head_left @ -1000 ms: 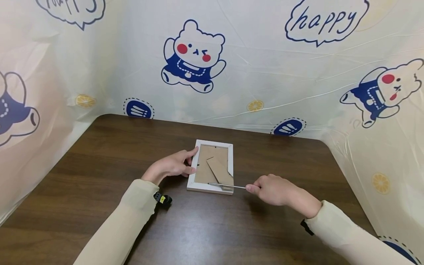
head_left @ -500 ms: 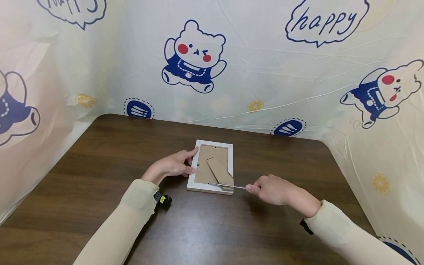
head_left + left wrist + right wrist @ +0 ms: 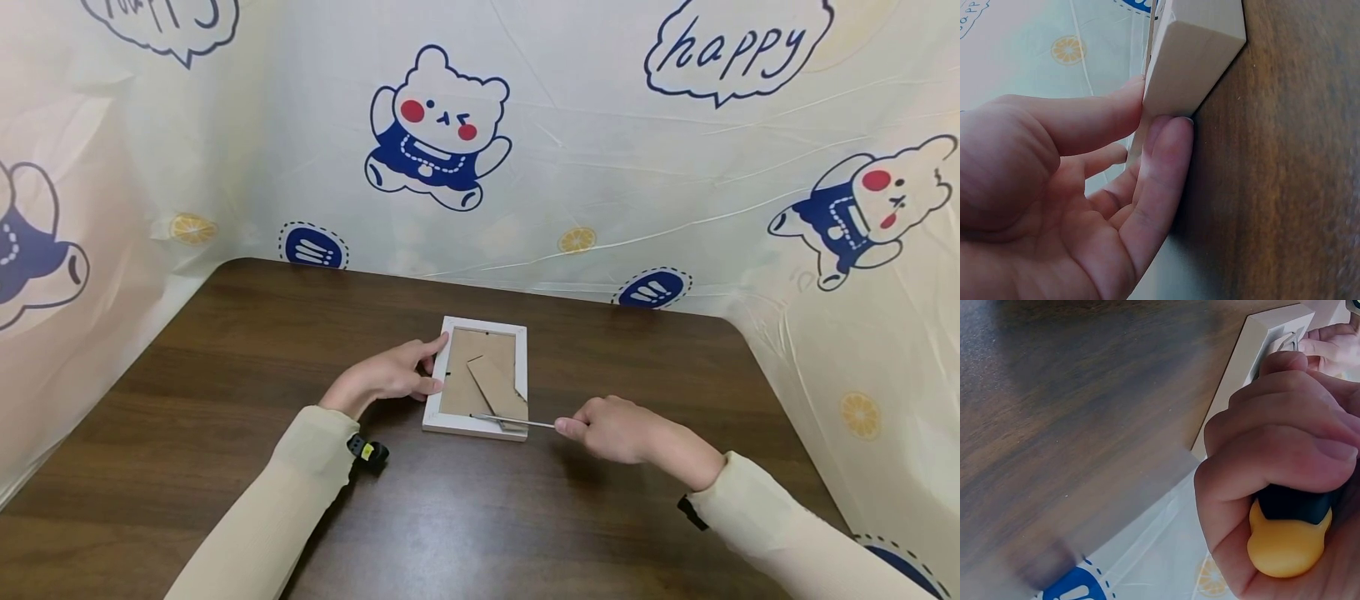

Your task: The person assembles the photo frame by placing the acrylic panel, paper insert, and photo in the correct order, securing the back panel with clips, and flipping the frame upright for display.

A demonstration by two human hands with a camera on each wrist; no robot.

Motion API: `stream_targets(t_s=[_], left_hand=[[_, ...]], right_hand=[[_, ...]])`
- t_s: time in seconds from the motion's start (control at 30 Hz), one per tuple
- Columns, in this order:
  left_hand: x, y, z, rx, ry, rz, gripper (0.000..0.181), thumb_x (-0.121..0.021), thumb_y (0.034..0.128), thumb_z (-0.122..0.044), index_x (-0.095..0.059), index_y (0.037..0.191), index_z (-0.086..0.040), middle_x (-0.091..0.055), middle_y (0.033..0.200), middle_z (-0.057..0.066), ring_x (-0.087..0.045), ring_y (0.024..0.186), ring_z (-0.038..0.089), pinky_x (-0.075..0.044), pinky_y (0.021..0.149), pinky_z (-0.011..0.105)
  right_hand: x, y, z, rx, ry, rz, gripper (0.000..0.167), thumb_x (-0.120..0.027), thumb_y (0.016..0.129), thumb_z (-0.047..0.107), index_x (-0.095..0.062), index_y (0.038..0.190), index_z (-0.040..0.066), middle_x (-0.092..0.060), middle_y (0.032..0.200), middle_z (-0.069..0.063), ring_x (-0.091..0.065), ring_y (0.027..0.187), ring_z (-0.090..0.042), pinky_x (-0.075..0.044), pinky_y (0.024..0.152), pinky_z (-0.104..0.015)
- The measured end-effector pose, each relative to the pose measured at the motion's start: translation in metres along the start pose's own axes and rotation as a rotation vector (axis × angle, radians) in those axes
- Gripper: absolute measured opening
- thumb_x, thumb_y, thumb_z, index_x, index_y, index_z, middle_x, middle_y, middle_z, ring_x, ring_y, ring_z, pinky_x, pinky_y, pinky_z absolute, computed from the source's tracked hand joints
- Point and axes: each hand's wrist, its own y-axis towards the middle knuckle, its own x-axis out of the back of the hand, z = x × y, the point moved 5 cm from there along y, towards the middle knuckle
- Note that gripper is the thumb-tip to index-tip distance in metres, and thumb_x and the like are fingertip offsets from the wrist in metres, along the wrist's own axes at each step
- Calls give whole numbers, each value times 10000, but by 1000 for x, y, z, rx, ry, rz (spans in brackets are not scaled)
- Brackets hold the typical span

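Note:
A white picture frame lies face down on the table, its brown backing board and slanted stand leg showing. My left hand grips the frame's left side; in the left wrist view the thumb lies on the back of the frame and the fingers touch its side edge. My right hand holds a screwdriver, fingers wrapped round its yellow and black handle. The metal shaft reaches left across the frame's near end, its tip beside a small dark tab at the backing board's near edge.
The dark brown wooden table has rounded far corners. Behind and beside it hangs a pale curtain printed with bears and orange slices. A black wrist strap sits at the left sleeve cuff.

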Motion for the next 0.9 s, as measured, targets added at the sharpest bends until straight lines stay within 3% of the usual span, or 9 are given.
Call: stream_targets(t_s=[0.23, 0.53, 0.9], left_hand=[[1, 0, 2, 5, 17, -8, 897, -686, 997, 41, -126, 1692, -39, -407, 1178, 208, -521, 1023, 283, -608, 873, 351], [0, 0, 1, 5, 13, -5, 893, -684, 1001, 34, -125, 1693, -43, -404, 1173, 204, -520, 1014, 281, -610, 880, 355], [0, -1, 2, 15, 12, -4, 893, -685, 1003, 31, -126, 1695, -51, -401, 1177, 204, -518, 991, 272, -608, 865, 342]], right_hand=[[0, 1, 0, 4, 21, 10, 582, -502, 1116, 474, -681, 732, 74, -441, 555, 22, -403, 570, -147, -435, 686, -358], [0, 3, 0, 19, 25, 27, 598, -491, 1127, 444, -652, 707, 50, -445, 551, 23, -425, 579, -148, -441, 710, -360], [0, 6, -1, 36, 32, 50, 615, -478, 1134, 432, -586, 622, 108, -436, 546, 30, -430, 576, -142, -452, 748, -364]])
